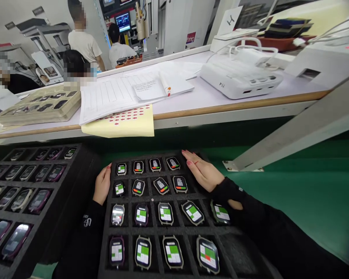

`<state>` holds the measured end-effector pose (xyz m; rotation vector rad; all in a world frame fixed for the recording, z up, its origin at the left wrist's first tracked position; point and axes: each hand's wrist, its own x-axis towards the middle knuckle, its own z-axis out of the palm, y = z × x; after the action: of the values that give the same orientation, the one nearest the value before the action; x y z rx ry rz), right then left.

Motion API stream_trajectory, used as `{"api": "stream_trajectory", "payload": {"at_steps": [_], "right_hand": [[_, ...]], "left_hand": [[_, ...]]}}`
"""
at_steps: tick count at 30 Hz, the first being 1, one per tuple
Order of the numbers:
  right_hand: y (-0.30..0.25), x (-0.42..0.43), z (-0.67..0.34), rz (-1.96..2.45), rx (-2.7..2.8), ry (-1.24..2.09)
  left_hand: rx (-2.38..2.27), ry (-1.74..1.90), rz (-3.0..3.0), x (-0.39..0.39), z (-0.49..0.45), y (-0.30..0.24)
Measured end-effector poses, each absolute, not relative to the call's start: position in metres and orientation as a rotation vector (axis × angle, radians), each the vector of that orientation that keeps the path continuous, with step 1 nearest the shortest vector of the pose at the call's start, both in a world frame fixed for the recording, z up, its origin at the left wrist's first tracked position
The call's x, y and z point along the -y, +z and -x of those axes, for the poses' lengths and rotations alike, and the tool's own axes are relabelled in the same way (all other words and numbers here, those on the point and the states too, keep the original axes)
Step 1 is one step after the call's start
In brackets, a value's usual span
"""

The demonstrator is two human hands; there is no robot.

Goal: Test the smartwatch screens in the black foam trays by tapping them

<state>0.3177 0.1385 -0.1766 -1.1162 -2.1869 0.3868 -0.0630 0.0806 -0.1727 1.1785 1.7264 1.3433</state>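
Black foam tray [174, 198], lower center of the frame, sits between my two hands; its watches [165, 214] lie in separate square compartments, faces up. Row count, far to near: four visible, four visible, five, four. My right hand [205, 170] covers part of the far-right compartments, so I can't tell what's under it. Screens in the two far rows: leftmost ones green and white, the rest white text over orange-red and green bars. Near rows mostly green-white blocks, a red patch on the last one at bottom center-right. Fifth watch in the third row is partly behind my right sleeve [258, 221].

Right fingers: stretched straight, together, laid over the tray's upper-right corner. Left hand [102, 184]: against the tray's left edge near the top; fingers mostly hidden from me, can't tell if they grip it.

Left side of frame: a second foam tray [72, 182], deep dark wall, watches in rows too, several purple-cased, cut off by the frame edge. Upper left, on the tabletop [171, 110]: pale case [40, 118] with small dark pieces in its slots, too small to identify. Upper right: reddish-brown bin [273, 43] with dark flat items stacked in it, behind a white charger box [235, 83].
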Motion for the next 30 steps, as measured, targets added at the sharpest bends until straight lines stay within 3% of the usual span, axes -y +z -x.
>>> {"api": "stream_trajectory", "payload": {"at_steps": [30], "right_hand": [[-0.1733,-0.1389,-0.3162,1.084,2.253,0.353]], "left_hand": [[-1.788,1.295,-1.231,-0.0778,0.0584,-0.1653]]}}
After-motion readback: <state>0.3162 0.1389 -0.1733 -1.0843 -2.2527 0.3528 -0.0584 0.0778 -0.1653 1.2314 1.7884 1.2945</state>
